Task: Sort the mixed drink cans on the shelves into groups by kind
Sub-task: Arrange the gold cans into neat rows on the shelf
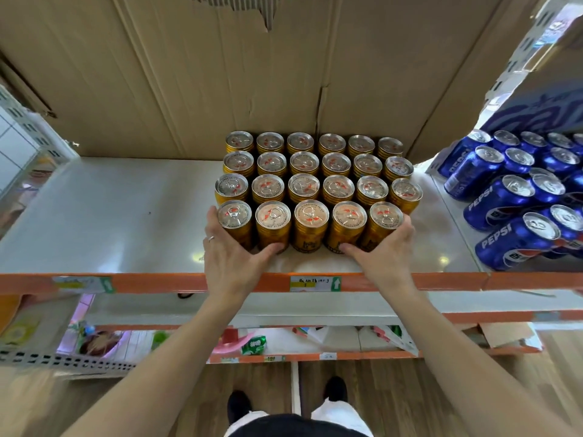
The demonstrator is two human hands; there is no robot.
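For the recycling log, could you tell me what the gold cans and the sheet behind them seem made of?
Gold cans: probably metal, glossy gold sides, silvery pull-tab lids. Sheet behind: corrugated cardboard, matte brown, with creases and a torn fluted edge.

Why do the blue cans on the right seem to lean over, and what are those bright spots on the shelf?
Head view: the wide-angle lens most likely splays the blue Pepsi cans outward near the frame edge, while the gold cans in the centre look upright. The spots on the white shelf are glare from lights. The lower shelf at bottom left is blurred.
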